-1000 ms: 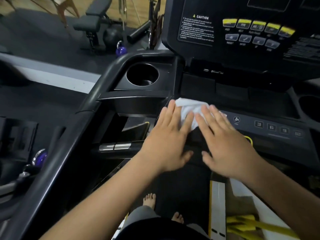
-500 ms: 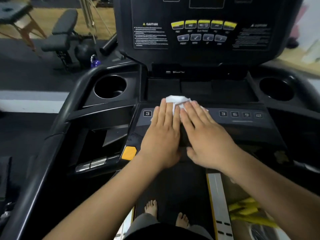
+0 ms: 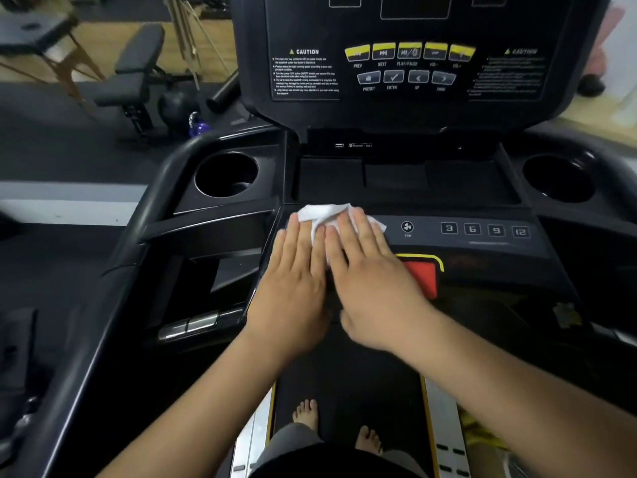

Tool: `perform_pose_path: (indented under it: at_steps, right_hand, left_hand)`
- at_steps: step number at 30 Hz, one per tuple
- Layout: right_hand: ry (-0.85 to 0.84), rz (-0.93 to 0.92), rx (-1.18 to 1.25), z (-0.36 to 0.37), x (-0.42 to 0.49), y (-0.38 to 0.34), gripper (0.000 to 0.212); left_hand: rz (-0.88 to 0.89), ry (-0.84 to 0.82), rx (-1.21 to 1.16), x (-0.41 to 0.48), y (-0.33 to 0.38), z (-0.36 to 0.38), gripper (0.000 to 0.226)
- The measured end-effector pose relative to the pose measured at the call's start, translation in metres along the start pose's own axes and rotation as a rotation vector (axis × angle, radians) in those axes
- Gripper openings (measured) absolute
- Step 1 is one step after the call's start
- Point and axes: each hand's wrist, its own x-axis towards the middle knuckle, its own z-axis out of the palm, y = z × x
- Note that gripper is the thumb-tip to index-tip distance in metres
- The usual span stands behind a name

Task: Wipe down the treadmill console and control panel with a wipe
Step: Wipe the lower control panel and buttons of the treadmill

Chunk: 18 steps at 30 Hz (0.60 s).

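Observation:
A white crumpled wipe (image 3: 324,214) lies on the treadmill's lower control panel (image 3: 482,232), just left of the fan button (image 3: 407,227). My left hand (image 3: 293,284) and my right hand (image 3: 372,281) lie flat side by side on the wipe, fingers stretched forward, pressing it onto the panel. The wipe's far edge shows beyond my fingertips. The upright console (image 3: 406,67) with yellow and grey buttons stands behind, untouched. A red stop button (image 3: 423,276) shows just right of my right hand.
Round cup holders sit at the left (image 3: 225,174) and the right (image 3: 558,179) of the console. A curved handrail (image 3: 162,188) runs down the left side. My bare feet (image 3: 305,414) stand on the belt. A weight bench (image 3: 138,70) is on the floor at the back left.
My head has turned to face the console squarely. Since half a second ago both hands slid the wipe a little left along the panel, uncovering the fan button and the red stop button.

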Motion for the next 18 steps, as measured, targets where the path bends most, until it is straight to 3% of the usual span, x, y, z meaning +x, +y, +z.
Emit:
perform_pose_path:
  at_steps: [7, 13, 18]
  right_hand:
    - [0.033, -0.245, 0.012, 0.015, -0.030, -0.039, 0.094]
    - [0.042, -0.113, 0.046, -0.010, 0.021, -0.004, 0.104]
    - [0.023, -0.101, 0.095, 0.004, -0.022, -0.001, 0.108]
  left_hand:
    - [-0.039, -0.104, -0.030, -0.080, 0.000, 0.001, 0.115]
    - [-0.075, -0.032, 0.046, 0.002, -0.013, -0.007, 0.108]
    - [0.021, -0.077, -0.052, -0.025, 0.015, -0.001, 0.111]
